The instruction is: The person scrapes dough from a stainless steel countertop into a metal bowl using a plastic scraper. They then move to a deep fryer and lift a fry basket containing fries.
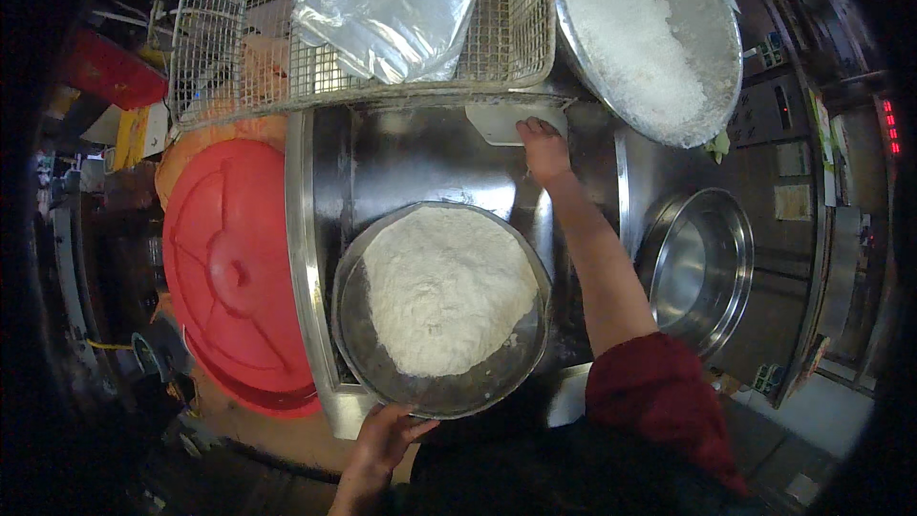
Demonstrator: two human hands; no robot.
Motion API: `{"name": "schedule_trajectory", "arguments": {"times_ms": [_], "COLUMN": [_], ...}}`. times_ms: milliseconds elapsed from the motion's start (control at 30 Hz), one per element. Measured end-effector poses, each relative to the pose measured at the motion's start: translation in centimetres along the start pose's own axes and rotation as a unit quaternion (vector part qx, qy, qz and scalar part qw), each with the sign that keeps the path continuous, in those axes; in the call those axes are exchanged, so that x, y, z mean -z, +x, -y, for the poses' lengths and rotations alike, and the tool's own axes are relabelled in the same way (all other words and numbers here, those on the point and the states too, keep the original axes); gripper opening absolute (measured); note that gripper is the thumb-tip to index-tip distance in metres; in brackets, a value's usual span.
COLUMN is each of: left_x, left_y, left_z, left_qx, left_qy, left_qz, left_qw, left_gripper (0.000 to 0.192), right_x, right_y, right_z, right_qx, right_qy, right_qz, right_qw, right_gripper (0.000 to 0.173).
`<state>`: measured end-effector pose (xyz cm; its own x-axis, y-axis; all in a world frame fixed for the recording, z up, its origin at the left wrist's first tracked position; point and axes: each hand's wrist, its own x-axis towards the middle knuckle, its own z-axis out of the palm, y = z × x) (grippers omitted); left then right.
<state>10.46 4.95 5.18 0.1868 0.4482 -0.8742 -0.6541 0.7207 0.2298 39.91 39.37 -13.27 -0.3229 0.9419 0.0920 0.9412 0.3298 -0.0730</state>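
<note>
My left hand point(381, 441) grips the near rim of a round metal bowl point(458, 398) on a stainless steel surface. A broad mound of white, flour-like powder point(451, 287) fills most of the bowl. Beyond it, my right arm reaches forward, and my right hand point(546, 149) has its fingers bent around the edge of a flat white plate point(501, 125), possibly a dough scraper. That plate lies partly under the near edge of a wire basket, which hides its far side.
The wire mesh basket point(401, 97) holds clear plastic bags point(383, 14). Right of it, a tilted metal basin point(723, 50) contains white granules point(630, 43). A round steel pan point(688, 272) stands at right. A red plastic lid point(236, 272) covers a container at left.
</note>
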Motion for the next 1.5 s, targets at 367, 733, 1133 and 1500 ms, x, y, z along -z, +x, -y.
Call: {"name": "schedule_trajectory", "arguments": {"times_ms": [367, 733, 1133, 1500], "left_x": [-1.7, -0.9, -0.4, -1.4], "left_y": [-1.6, -1.6, -1.2, -1.0], "left_z": [-0.5, 0.9, 2.7, 5.0], "left_qx": [-0.052, -0.009, -0.117, -0.153], "left_qy": [0.004, 0.012, -0.054, -0.142], "left_qz": [0.001, -0.034, 0.044, 0.127], "left_qw": [0.999, 0.999, 0.991, 0.970], "left_gripper": [0.025, 0.031, 0.027, 0.011], "right_x": [0.2, 6.1, 28.0, 31.8], "right_y": [-0.1, -4.4, -16.0, -19.4], "right_z": [-0.2, 4.0, 16.0, 13.4], "right_qx": [0.106, 0.121, 0.267, -0.042], "right_qy": [-0.035, -0.022, 0.254, 0.446], "right_qz": [-0.106, -0.181, -0.111, -0.066], "right_qw": [0.988, 0.976, 0.923, 0.892], "right_gripper": [0.031, 0.040, 0.033, 0.013]}}
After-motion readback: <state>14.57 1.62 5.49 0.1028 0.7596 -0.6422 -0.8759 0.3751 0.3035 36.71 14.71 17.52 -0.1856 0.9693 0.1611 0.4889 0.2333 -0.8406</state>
